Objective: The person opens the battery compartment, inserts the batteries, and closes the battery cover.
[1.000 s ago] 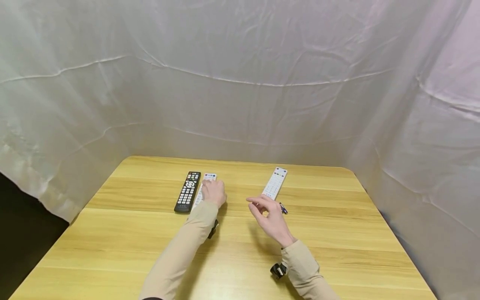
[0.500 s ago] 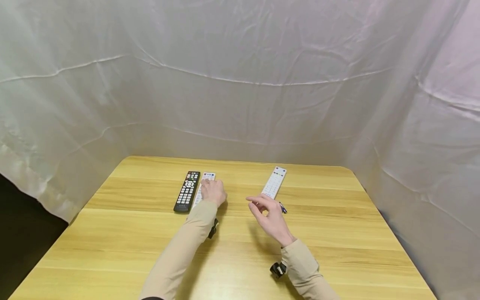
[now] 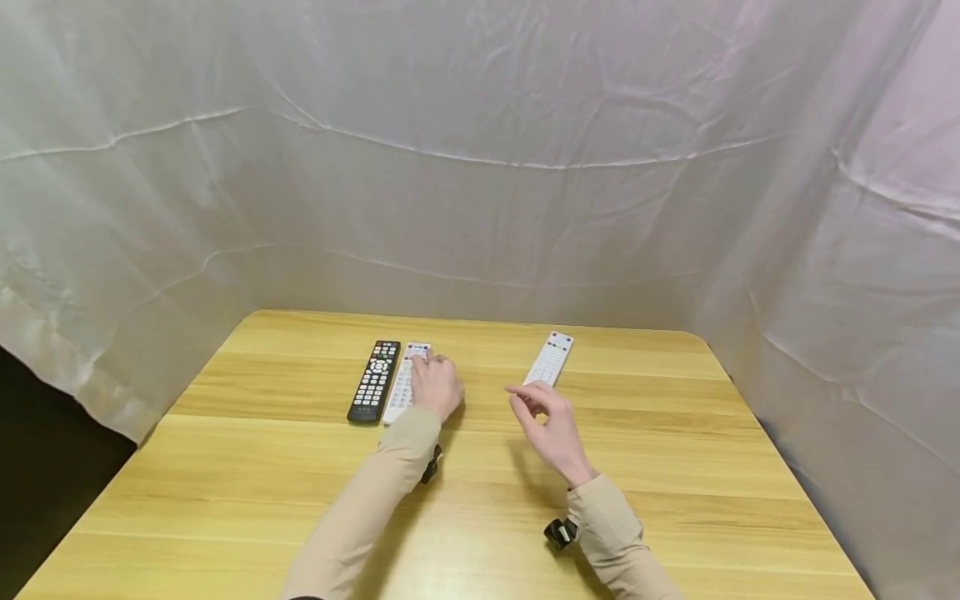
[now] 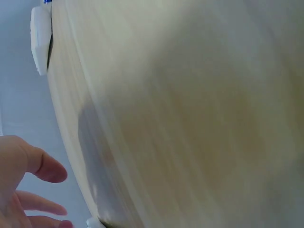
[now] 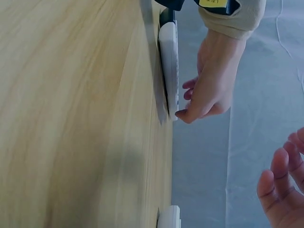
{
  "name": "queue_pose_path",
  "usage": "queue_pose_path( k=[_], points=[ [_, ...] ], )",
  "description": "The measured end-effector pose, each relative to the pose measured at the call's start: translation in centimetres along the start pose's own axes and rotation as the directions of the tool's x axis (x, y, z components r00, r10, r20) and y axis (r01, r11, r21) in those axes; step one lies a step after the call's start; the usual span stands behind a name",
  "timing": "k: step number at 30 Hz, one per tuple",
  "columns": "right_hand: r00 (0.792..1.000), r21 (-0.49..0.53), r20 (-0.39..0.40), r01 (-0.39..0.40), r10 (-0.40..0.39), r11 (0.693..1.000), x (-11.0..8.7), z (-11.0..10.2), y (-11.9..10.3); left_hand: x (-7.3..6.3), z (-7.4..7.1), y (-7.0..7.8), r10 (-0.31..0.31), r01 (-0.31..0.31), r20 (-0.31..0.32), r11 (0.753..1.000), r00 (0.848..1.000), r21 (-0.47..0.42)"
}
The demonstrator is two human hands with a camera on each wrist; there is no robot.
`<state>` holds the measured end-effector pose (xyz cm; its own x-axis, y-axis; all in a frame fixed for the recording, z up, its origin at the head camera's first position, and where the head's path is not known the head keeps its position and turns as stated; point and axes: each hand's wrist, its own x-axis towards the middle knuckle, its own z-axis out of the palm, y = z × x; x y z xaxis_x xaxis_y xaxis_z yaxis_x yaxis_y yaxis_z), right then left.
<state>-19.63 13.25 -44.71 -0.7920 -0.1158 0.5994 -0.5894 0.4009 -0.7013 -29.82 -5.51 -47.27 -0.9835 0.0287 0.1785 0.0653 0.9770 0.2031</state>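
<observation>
My left hand (image 3: 438,385) is over the right side of a white remote control (image 3: 399,402), its fingertips close to the far end. In the left wrist view, its thumb (image 4: 50,167) and fingers are spread apart with nothing between them. The right wrist view shows the left hand (image 5: 214,78) beside the remote's end. A black remote control (image 3: 373,383) lies just left of the white one. My right hand (image 3: 553,427) hovers with loosely bent fingers, holding nothing. Just beyond it lies a second white remote control (image 3: 550,358), its near end hidden by the hand.
The wooden table (image 3: 480,517) ends at a pale hanging cloth (image 3: 480,225) at the back and sides. A small blue thing (image 4: 47,1) shows at the top edge of the left wrist view, by the second white remote control.
My left hand has shifted right, uncovering more of the white remote's buttons. My right hand has moved slightly right and now hides the small dark blue thing near the second white remote.
</observation>
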Motion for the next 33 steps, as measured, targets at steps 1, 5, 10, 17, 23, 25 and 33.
queue_pose_path(
  k=[1,5,10,17,23,25,33],
  points=[
    [1.000,0.000,-0.024,-0.009,0.009,1.000,0.0,0.0,0.0,0.0,0.1,0.1,0.008,-0.008,-0.015,1.000,1.000,-0.008],
    [0.989,0.022,-0.138,-0.044,0.047,0.999,0.3,-0.4,-1.1,-0.3,0.4,0.9,0.054,-0.058,-0.063,0.997,0.997,-0.049],
    [0.967,0.071,-0.236,-0.076,0.091,0.995,0.7,-1.5,-2.8,-0.8,0.6,2.3,0.120,-0.130,-0.087,0.985,0.989,-0.111],
    [0.915,0.146,-0.303,-0.232,0.266,0.962,1.1,-2.8,-1.0,-1.3,0.6,4.7,0.198,-0.210,-0.077,0.956,0.977,-0.206],
    [0.859,0.232,-0.335,-0.323,0.387,0.917,1.4,-4.1,2.2,-1.6,0.7,7.0,0.314,-0.306,-0.009,0.921,0.950,-0.240],
    [0.844,0.250,-0.348,-0.335,0.407,0.908,1.4,-4.6,2.7,-1.7,0.7,7.8,0.360,-0.344,0.028,0.909,0.933,-0.235],
    [0.817,0.294,-0.381,-0.337,0.433,0.894,1.4,-5.9,3.2,-1.6,1.2,9.8,0.481,-0.461,0.143,0.874,0.865,-0.155]
  ],
)
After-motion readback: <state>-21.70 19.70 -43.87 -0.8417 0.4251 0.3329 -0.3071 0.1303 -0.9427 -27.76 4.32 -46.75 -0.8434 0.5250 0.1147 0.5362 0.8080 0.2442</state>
